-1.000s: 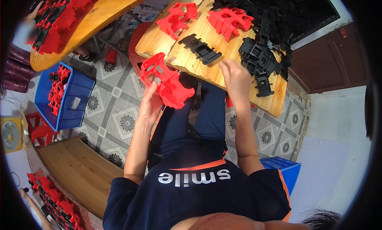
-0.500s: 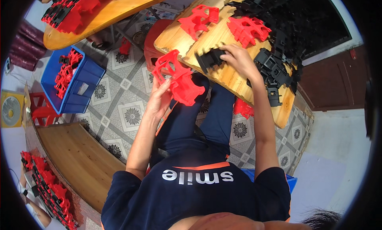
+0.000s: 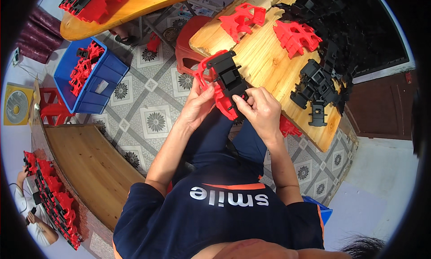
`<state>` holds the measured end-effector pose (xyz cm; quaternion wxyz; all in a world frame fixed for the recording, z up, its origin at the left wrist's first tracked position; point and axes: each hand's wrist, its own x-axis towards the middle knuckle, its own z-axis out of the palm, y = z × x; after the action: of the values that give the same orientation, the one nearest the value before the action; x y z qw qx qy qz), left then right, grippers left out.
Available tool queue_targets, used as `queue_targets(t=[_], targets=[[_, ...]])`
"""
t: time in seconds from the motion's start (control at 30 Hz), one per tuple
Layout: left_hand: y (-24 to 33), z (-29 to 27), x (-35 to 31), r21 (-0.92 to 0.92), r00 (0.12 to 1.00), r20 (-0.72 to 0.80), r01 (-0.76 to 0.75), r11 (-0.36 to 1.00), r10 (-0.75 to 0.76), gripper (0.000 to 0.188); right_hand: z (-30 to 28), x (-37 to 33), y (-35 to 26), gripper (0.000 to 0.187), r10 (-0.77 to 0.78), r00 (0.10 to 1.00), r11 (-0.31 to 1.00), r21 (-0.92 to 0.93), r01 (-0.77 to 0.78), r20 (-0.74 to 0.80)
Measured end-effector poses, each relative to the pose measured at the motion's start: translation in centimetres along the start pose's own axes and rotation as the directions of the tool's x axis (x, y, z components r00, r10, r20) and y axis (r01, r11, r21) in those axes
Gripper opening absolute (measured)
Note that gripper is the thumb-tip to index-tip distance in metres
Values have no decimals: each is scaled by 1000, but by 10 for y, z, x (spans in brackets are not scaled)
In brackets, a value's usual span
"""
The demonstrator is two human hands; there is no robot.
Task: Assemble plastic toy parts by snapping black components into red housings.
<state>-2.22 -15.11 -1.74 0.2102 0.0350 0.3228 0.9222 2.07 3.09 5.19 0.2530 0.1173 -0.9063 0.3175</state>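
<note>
My left hand is closed round a red plastic frame with cut-out openings, held above my lap. A black plastic part with raised blocks lies against the frame's right side, partly covering it. Thumb and fingers of my right hand grip the black part at its lower end. Whether the two pieces are locked together cannot be seen. On the wooden table beyond my hands lie two more red frames, one at the left and one at the right.
Loose black parts pile up on the table's right side. A blue bin of red pieces stands on the tiled floor at left. A red stool is beside the table. Another person's arm shows at lower left, near more assembled pieces.
My right hand has brought the black part from the table to the red frame in my left hand. The frame has turned, and the view has shifted slightly.
</note>
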Motion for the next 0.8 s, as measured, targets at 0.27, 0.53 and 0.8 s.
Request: queue_targets(t=[0.27, 0.53, 0.8], targets=[[1, 13, -6, -57, 1000, 10, -12, 998, 13, 79, 5, -3, -1, 29, -118, 993, 989, -90, 117, -6], [-3, 30, -6, 173, 999, -20, -29, 984, 33, 102, 26, 31, 21, 44, 251, 966, 891, 406, -203, -66], [-4, 29, 19, 440, 879, -171, -336, 832, 446, 45, 42, 49, 32, 61, 209, 831, 527, 657, -539, 515]])
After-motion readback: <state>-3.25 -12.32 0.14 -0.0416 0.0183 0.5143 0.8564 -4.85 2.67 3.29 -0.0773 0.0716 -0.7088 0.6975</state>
